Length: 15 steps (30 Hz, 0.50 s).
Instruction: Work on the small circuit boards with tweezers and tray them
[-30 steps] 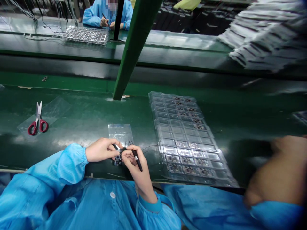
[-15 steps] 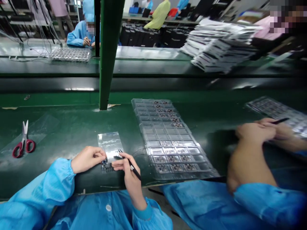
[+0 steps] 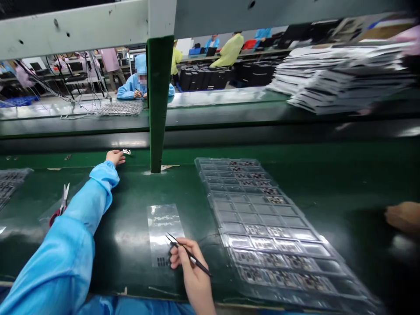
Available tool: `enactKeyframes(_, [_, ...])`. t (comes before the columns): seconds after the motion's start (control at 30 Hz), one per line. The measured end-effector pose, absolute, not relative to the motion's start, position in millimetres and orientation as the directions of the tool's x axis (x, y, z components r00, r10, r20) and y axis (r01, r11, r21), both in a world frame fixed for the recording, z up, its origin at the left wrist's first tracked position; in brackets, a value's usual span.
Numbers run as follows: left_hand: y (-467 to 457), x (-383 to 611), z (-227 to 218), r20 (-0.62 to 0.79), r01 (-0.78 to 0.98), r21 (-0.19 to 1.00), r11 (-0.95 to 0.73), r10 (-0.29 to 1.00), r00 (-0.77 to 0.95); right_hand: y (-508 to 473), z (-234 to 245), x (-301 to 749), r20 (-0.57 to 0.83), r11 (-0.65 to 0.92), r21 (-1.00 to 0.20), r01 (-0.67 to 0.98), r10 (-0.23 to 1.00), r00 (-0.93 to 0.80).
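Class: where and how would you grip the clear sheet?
Probably pinch its far left corner, from the left: the clear sheet lies flat, black squares sit at its near end, and the right hand, holding tweezers, obscures its near right.

3 trays showed around 1 green post (image 3: 157, 109): 1 large tray (image 3: 247, 218) to its right, 1 side tray (image 3: 22, 171) far left, 1 distant tray (image 3: 121, 109) behind and left of it. Left of it were 1 left hand (image 3: 113, 157), 1 small part (image 3: 126, 152) and 1 pair of scissors (image 3: 62, 204); in front, 1 right hand (image 3: 195, 274), 1 pair of tweezers (image 3: 193, 259) and 1 clear sheet (image 3: 159, 227).
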<state>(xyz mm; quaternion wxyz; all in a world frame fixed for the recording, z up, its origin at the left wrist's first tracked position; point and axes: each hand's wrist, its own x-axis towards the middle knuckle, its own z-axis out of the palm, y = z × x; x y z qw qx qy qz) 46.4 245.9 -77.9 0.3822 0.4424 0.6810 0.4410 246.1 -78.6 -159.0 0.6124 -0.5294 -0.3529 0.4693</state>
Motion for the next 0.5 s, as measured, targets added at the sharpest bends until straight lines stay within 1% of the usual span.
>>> enactKeyframes(0.07, [250.8, 38.4, -81.5, -0.061, 0.272, 0.941, 0.2, 0.893, -0.446, -78.7, -158.8, 246.3, -0.089, -0.024, -0.975, -0.219, 0.953, 0.291])
enactKeyframes(0.13, [241.4, 38.1, -85.4, 0.049, 0.303, 0.943, 0.136, 0.844, -0.535, -79.3, -159.7, 244.7, -0.107, -0.04, -0.972, -0.233, 0.954, 0.281])
enactKeyframes(0.2, [222.3, 49.4, -86.8, 0.174, 0.34, 0.94, 0.039, 0.801, -0.573, -80.3, -160.5, 242.3, -0.107, -0.046, -0.972, -0.229, 0.959, 0.261])
enactKeyframes(0.23, [210.6, 59.8, -85.9, 0.241, 0.362, 0.932, -0.025, 0.789, -0.565, -80.7, -160.3, 241.5, -0.104, -0.049, -0.974, -0.221, 0.964, 0.244])
enactKeyframes(0.27, [198.3, 73.1, -83.8, 0.326, 0.402, 0.909, -0.112, 0.792, -0.516, -81.0, -159.5, 241.2, -0.099, -0.052, -0.977, -0.207, 0.969, 0.224])
enactKeyframes(0.3, [186.0, 89.0, -80.5, 0.423, 0.455, 0.863, -0.221, 0.807, -0.411, -81.0, -157.9, 241.7, -0.091, -0.051, -0.981, -0.188, 0.974, 0.209])
enactKeyframes(0.33, [174.3, 107.1, -76.1, 0.531, 0.513, 0.778, -0.362, 0.816, -0.23, -80.9, -155.8, 242.9, -0.084, -0.052, -0.985, -0.166, 0.978, 0.189])
enactKeyframes(0.37, [163.7, 127.2, -70.7, 0.611, 0.547, 0.656, -0.52, 0.791, 0.019, -80.8, -153.4, 244.4, -0.079, -0.055, -0.988, -0.145, 0.983, 0.166])
enactKeyframes(0.4, [154.6, 149.3, -64.8, 0.636, 0.535, 0.512, -0.672, 0.715, 0.291, -80.8, -151.0, 245.9, -0.079, -0.061, -0.99, -0.125, 0.987, 0.141])
enactKeyframes(0.43, [147.2, 173.4, -58.9, 0.597, 0.479, 0.374, -0.794, 0.601, 0.531, -81.0, -149.1, 246.9, -0.079, -0.066, -0.992, -0.108, 0.99, 0.118])
enactKeyframes(0.47, [141.7, 199.3, -53.6, 0.516, 0.408, 0.271, -0.872, 0.489, 0.703, -81.4, -147.7, 246.8, -0.082, -0.072, -0.992, -0.1, 0.991, 0.102])
enactKeyframes(0.5, [138.0, 226.7, -49.5, 0.423, 0.345, 0.199, -0.917, 0.398, 0.814, -81.8, -146.8, 245.4, -0.087, -0.077, -0.992, -0.1, 0.991, 0.098])
